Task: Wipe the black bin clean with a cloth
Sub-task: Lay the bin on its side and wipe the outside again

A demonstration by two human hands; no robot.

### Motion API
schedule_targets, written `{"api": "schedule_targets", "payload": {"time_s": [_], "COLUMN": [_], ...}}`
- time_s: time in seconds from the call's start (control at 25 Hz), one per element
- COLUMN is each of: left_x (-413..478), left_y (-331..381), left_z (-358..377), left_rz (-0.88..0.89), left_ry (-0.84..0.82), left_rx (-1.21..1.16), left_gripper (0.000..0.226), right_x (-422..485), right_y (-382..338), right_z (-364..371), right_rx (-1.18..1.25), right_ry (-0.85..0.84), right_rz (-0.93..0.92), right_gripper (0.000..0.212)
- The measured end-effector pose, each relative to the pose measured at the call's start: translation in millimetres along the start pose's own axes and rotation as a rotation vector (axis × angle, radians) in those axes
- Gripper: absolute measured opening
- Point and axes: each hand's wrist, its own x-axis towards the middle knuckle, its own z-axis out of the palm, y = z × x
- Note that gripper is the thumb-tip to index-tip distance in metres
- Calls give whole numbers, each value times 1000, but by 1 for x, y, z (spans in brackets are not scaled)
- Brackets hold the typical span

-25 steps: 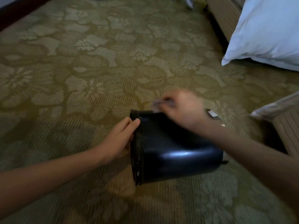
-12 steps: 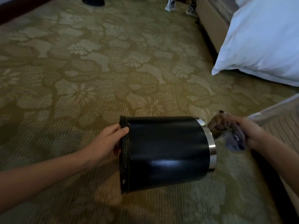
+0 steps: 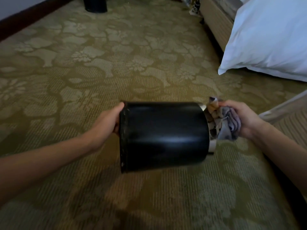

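I see the glossy black cylindrical bin lying on its side in the middle of my view, over the olive floral-patterned carpet. I cannot tell whether it rests on the carpet or is held just clear of it. Its wall is smooth and dark, with a soft band of reflected light running along its length. The left end carries a thin lip dotted with pale specks and scuffs. The right end is trimmed with a silver metal band, mostly hidden.

My left hand holds that left lip, fingers curled over the edge and out of sight behind it. My right hand grips a crumpled grey and brown cloth, bunched in the fist and pressed against the banded right end.

A white pillow lies on the carpet at the upper right, well apart from the bin, beside a tan bed base. A second dark round container stands at the top edge.
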Motion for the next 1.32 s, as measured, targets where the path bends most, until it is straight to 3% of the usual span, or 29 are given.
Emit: {"api": "schedule_targets", "payload": {"time_s": [0.12, 0.16, 0.28, 0.36, 0.52, 0.64, 0.8, 0.88, 0.96, 1.12, 1.16, 1.24, 1.32], "left_x": [0, -7, -29, -30, -4, 9, 3, -1, -9, -34, -39, -46, -50], "left_y": [0, -10, -40, -42, -16, -8, -21, -25, -26, -30, -32, -36, -41], "left_z": [-8, -11, -19, -26, -32, -11, 2, 0, 2, 5, 7, 8, 7], "left_rz": [145, 171, 186, 157, 202, 95, 50, 80, 91, 124, 134, 180, 183], "left_ry": [-5, -42, -168, -209, -90, -18, 25, 4, -18, -58, -76, -87, -83], "left_rx": [126, 198, 485, 552, 383, 180, 49, 41, 35, 24, 31, 46, 62], "left_gripper": [60, 62, 66, 72, 61, 38, 33, 33, 34, 35, 35, 34, 35], "right_x": [5, 4, -6, -16, -28, 4, 44, 46, 46, 10, -2, -4, 9], "right_y": [8, 19, 54, 64, 38, 28, 50, 50, 37, 25, 24, 20, 12], "right_z": [8, 12, 24, 21, 59, 146, 249, 235, 179, 37, 22, 24, 66], "right_rx": [-45, -58, -178, -336, -790, -1167, -1477, -1510, -1495, -1378, -1267, -1127, -1194], "right_ry": [90, 129, 211, 341, 592, 490, 384, 306, 370, 653, 704, 833, 811], "right_rz": [-112, -114, -116, -226, -592, -781, -824, -876, -798, -221, -172, -273, -464], "right_gripper": [48, 44, 6, 16, 15, 24, 27, 24, 25, 24, 21, 19, 22]}}
